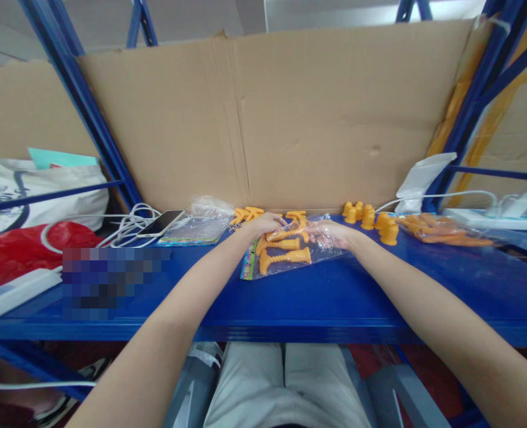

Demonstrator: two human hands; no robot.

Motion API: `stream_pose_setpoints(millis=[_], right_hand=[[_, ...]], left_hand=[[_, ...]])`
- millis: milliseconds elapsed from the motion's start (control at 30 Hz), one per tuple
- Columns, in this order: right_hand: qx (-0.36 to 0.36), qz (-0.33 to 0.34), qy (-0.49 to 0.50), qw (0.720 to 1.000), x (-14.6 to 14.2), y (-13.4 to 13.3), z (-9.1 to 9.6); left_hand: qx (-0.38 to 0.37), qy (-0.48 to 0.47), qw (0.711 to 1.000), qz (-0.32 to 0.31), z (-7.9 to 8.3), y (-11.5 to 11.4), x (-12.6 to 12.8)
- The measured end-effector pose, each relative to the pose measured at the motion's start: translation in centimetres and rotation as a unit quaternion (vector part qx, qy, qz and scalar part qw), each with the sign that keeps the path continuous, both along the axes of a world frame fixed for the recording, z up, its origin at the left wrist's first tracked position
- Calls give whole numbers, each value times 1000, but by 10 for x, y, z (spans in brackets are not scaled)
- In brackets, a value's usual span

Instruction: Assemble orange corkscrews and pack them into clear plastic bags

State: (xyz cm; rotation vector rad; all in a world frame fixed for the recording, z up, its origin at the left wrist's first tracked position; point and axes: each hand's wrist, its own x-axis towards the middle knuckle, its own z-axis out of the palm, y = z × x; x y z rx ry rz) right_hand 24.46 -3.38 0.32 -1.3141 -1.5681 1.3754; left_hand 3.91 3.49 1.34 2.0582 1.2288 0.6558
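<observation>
- The person's left hand (270,223) bends over the far left part of a clear plastic bag with a coloured printed edge (323,252); its fingertips are hard to make out, so I cannot tell whether they pinch together or rest apart.
- The right hand (332,233) is at the other end, fingers curled among the shiny film; I cannot tell whether it is clamped on film or on a piece.
- The bag lies between and slightly nearer than the hands, on the blue shelf top (281,303). Having a hand at each end probably steadies the limp film.
- Inside, the nearest yellow-orange plastic piece with a crossbar head and ridged stem (285,257) lies on its side. Its long axis runs from left to right, rising slightly rightward; the head points to the left-hand side, the flared end to the right.
- Another such piece lies just beyond it, roughly parallel; they perhaps lie flat because the bag is shallow.
- Small yellow-orange crossbar parts (248,215) sit just left of the left hand, and yellow-orange flared plastic cups (368,217) stand right of the right hand, seemingly kept within easy reach.
</observation>
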Motion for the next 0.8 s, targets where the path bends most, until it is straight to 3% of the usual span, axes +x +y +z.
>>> stream_pose_setpoints(millis=[100,167,300,567,800], right_hand=[[6,-62,-5,998,-3,-5,1],[-7,-64,-2,998,-4,-8,2],[-17,-46,12,999,-3,-9,2],[-38,39,-8,998,-4,-12,5],[-38,82,-27,996,-4,-4,-4]], left_hand=[[45,-11,998,33,-4,3,3],[90,-10,995,49,-5,2,6],[156,18,986,63,-3,-7,17],[198,56,976,68,-7,-26,34],[230,56,970,48,-8,-36,38]])
